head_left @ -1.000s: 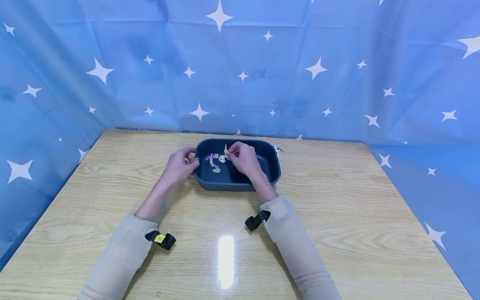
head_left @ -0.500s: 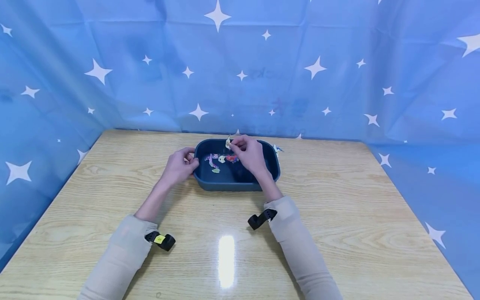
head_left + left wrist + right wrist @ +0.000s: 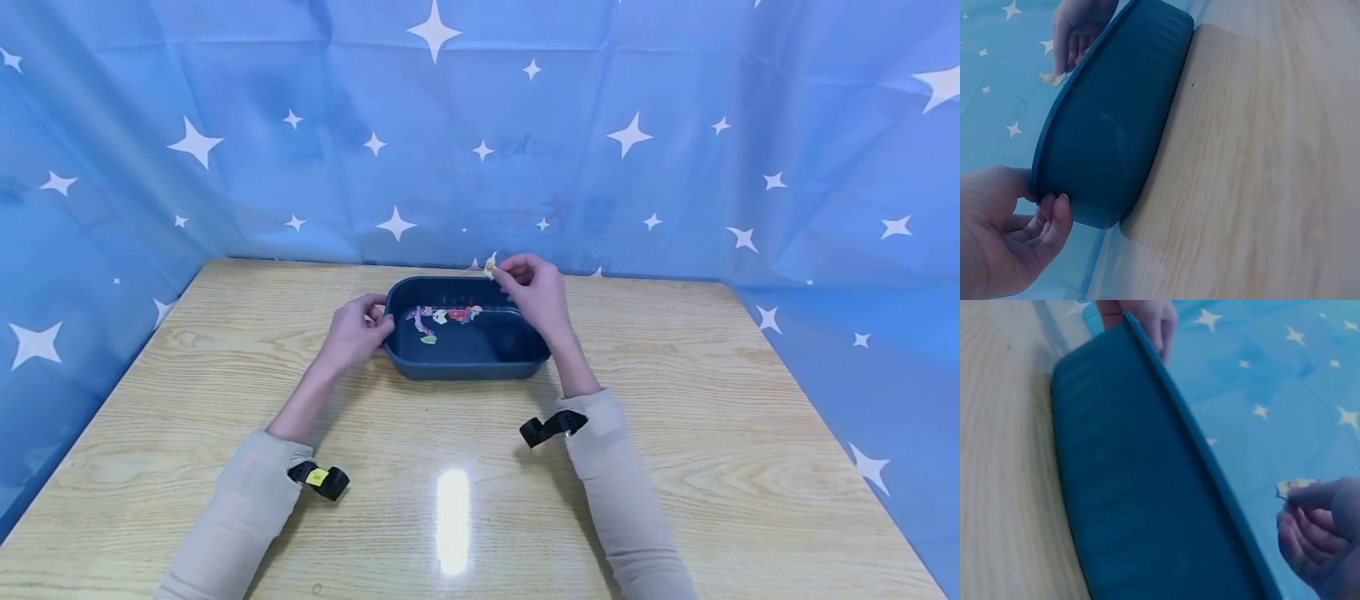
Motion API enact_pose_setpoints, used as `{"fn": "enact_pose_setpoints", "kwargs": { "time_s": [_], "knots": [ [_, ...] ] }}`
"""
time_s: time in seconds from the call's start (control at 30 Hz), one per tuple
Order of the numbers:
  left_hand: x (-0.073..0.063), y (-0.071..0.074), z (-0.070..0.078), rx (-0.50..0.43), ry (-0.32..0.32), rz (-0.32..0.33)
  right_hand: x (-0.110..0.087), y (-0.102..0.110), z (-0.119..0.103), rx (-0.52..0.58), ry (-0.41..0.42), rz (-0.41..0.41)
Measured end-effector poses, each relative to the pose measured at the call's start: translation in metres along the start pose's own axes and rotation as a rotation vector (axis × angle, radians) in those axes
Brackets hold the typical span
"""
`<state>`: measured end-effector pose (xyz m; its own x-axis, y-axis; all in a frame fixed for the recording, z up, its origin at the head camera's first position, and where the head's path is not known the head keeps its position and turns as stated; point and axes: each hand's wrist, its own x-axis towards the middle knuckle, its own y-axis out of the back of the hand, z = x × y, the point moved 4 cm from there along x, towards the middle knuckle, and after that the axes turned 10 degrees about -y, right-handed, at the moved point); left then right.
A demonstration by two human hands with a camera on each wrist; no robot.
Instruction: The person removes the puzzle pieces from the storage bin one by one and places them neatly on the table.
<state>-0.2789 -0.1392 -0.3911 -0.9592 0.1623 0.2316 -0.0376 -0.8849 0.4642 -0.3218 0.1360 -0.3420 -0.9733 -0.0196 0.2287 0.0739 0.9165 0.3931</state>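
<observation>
A dark blue plastic tub (image 3: 468, 372) stands near the table's back edge. My left hand (image 3: 358, 327) grips its left rim; the left wrist view shows the thumb (image 3: 1019, 181) over the rim and the fingers (image 3: 1054, 219) against the outer wall. Between thumb and fingertips, my right hand (image 3: 538, 296) pinches a small pale yellow cut-out sticker (image 3: 490, 266) above the tub's back rim. In the right wrist view the same sticker (image 3: 1294, 485) is held clear of the tub. Inside the tub lie a purple sticker (image 3: 420, 323), a white one (image 3: 439, 317) and a red one (image 3: 459, 315).
The wooden table (image 3: 450, 442) spreads out in front of and beside the tub. A blue curtain with white stars (image 3: 480, 167) hangs behind it. Black wrist cameras, such as the left one (image 3: 320, 478), stick out from the sleeves.
My right hand has risen out of the tub and moved right and back with the pale sticker. The red sticker shows now, while one at the tub's right rim is hidden. My left hand keeps its grip.
</observation>
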Motion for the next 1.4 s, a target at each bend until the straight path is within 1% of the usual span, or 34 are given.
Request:
{"fn": "enact_pose_setpoints", "kwargs": {
  "time_s": [0.17,0.37,0.43,0.5,0.6,0.67,0.83,0.93,1.03,1.2,1.27,1.4],
  "knots": [
    [0.0,0.003,-0.002,0.0,0.006,0.001,0.003,0.019,0.003,0.032,-0.018,0.027],
    [0.001,0.004,-0.003,0.0,0.001,-0.004,0.007,0.041,0.016,0.032,-0.08,0.045],
    [0.001,0.005,-0.003,-0.003,0.0,-0.005,0.005,0.048,0.014,0.032,-0.125,0.037],
    [0.001,0.005,-0.003,-0.006,0.0,-0.006,0.005,0.054,0.022,0.027,-0.158,0.033],
    [0.001,0.005,-0.003,-0.01,0.0,-0.007,0.006,0.064,0.036,-0.015,-0.229,0.026],
    [0.0,0.005,-0.003,-0.007,0.0,-0.008,0.009,0.07,0.054,-0.047,-0.266,0.03],
    [0.0,0.005,-0.003,0.004,0.002,-0.005,0.004,0.083,0.076,-0.133,-0.396,0.032],
    [0.0,0.005,-0.003,0.011,0.004,-0.004,0.001,0.087,0.088,-0.166,-0.47,0.012],
    [0.0,0.006,-0.003,0.018,0.005,-0.005,0.0,0.089,0.099,-0.191,-0.526,-0.02],
    [0.0,0.006,-0.002,0.019,0.004,-0.006,-0.001,0.093,0.11,-0.228,-0.545,-0.038],
    [0.0,0.006,-0.002,0.015,0.003,-0.006,-0.002,0.094,0.111,-0.243,-0.545,-0.04],
    [0.0,0.005,-0.001,0.007,0.003,-0.006,-0.003,0.097,0.111,-0.235,-0.555,-0.05]
  ]
}}
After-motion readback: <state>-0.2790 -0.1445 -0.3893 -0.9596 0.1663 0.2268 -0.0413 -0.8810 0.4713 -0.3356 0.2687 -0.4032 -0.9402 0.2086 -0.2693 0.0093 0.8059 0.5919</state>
